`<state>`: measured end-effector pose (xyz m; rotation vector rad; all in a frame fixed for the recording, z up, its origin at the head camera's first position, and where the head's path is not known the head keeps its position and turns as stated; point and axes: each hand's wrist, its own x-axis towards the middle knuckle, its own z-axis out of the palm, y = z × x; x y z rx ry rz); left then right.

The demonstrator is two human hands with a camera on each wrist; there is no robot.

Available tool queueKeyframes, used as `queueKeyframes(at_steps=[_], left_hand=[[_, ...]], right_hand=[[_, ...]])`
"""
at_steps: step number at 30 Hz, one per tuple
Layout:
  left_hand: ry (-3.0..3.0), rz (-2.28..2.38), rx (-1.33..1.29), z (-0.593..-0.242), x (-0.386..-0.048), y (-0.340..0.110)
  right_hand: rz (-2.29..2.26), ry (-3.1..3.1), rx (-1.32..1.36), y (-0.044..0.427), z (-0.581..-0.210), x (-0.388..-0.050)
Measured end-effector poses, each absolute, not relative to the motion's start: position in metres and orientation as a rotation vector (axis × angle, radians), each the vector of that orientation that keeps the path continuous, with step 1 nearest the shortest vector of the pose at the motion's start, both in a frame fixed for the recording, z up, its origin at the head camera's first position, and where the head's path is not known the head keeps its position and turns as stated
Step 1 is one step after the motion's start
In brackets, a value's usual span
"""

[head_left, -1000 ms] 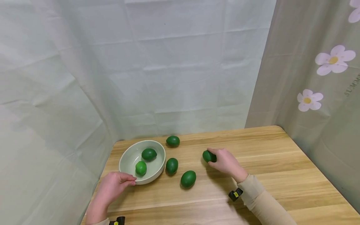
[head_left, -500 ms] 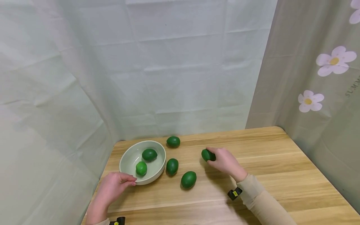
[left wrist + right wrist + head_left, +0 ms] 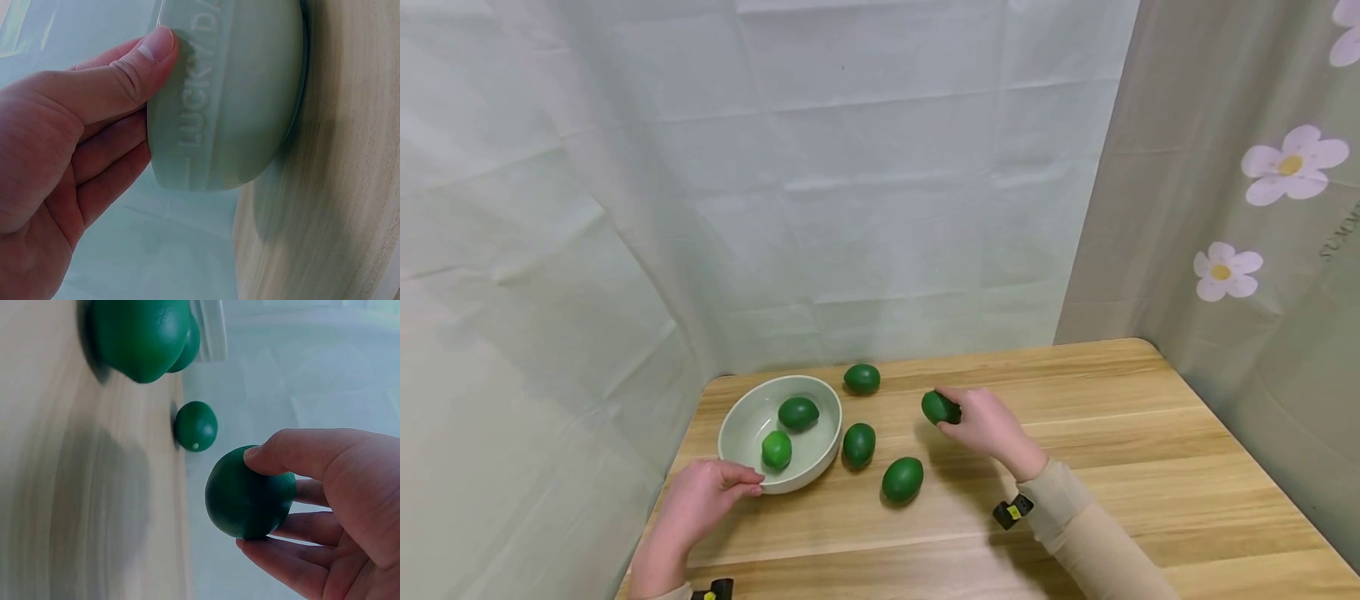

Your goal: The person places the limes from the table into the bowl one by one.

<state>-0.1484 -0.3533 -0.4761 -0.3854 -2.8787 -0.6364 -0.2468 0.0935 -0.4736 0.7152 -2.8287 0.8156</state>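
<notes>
The left hand (image 3: 702, 496) pinches the near rim of a pale green bowl (image 3: 811, 472); raised lettering shows on the wall of the bowl (image 3: 250, 112) in the left wrist view. Inside it lie a dark green lime (image 3: 797, 412) and a smaller, brighter green lime (image 3: 777, 449). To the right, the right hand (image 3: 992, 427) grips another dark green lime (image 3: 937, 407) between thumb and fingers. In the right wrist view this lime (image 3: 240, 497) is held above the tabletop, its shadow apart from it.
Between the bowl and the right hand, three dark green limes lie on the wooden table (image 3: 1120, 433): a rear lime (image 3: 862, 378), one beside the bowl (image 3: 858, 445) and a front lime (image 3: 902, 480). Pale curtains (image 3: 880, 208) hang behind the table and along its sides.
The right hand has moved a little left with its lime, which now appears raised. The left hand and the bowl stay in place.
</notes>
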Motion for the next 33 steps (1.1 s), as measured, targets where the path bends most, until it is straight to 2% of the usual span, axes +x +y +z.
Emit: queueKeyframes(at_steps=[33], left_hand=[[-2.832, -0.597, -0.429, -0.479, -0.149, -0.355]], right_hand=[[0.878, -2.715, 0.854, 0.066, -0.461, -0.246]])
